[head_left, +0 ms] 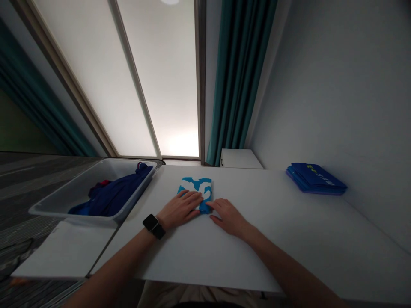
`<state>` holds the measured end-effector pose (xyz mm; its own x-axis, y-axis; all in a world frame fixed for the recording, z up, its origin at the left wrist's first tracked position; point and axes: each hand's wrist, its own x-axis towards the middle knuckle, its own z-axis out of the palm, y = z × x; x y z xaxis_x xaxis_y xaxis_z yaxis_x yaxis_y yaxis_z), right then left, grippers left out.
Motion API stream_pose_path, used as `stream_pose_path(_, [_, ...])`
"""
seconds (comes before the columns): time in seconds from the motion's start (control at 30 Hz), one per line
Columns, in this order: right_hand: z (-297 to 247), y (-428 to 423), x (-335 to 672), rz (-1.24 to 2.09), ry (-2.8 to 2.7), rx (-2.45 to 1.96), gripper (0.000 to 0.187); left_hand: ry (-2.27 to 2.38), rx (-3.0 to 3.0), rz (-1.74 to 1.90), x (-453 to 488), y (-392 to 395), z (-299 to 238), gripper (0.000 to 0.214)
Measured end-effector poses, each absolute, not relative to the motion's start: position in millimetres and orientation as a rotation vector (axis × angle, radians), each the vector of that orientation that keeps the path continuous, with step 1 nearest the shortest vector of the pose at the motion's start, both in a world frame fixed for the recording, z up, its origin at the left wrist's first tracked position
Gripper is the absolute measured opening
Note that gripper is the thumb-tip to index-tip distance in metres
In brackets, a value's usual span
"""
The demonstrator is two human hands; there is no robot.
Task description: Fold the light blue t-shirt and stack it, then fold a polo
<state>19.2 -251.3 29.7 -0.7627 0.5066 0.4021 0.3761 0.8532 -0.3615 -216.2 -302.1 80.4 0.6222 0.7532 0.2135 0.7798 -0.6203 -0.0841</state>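
A small folded piece of cloth (pixel 206 187), blue and white in a bold pattern, lies flat on the white table (pixel 244 261) in front of me. My left hand (pixel 183 208) rests flat across its lower left part, fingers stretched out, a black watch on that wrist. At the cloth's lower right edge, my right hand (pixel 228 217) touches it with the fingertips; its fingers are extended and the thumb is apart. The palms hide part of the cloth's near side, and neither hand grips it.
On the left stands a pale plastic bin (pixel 48 209) with dark blue clothing (pixel 112 196) inside. A stack of folded blue fabric items (pixel 316 179) lies at the table's right, near the wall. Behind the table is a white cabinet (pixel 240 158) below a teal curtain (pixel 244 77).
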Motion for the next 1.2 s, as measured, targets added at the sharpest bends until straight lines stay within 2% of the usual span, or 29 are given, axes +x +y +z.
stream_pose_path(0.17, [27, -247, 16, 0.183, -2.594, -0.639, 0.038, -1.509, -2.650, -0.289, -185, -351, 80, 0.028])
stream_pose_path(0.37, [32, -239, 4, 0.062, -2.706, -0.593, 0.034, -1.737, -2.603, -0.293, -174, -373, 72, 0.031])
stream_pose_path(0.5, [38, -235, -1, 0.242, -2.650, -0.619, 0.028, -1.679, -2.658, -0.307, -169, -377, 67, 0.038])
stream_pose_path(0.67, [36, -231, -1, 0.508, -2.502, -0.625, 0.033, -1.681, -2.606, -0.287, -161, -384, 57, 0.050])
stream_pose_path(0.93, [36, -242, -5, 0.864, -2.300, -0.699, 0.037, -1.843, -2.477, -0.248, -144, -377, 51, 0.052])
stream_pose_path(1.2, [35, -253, -14, 0.906, -2.174, -0.834, 0.023, -1.892, -2.444, -0.259, -138, -376, 51, 0.050])
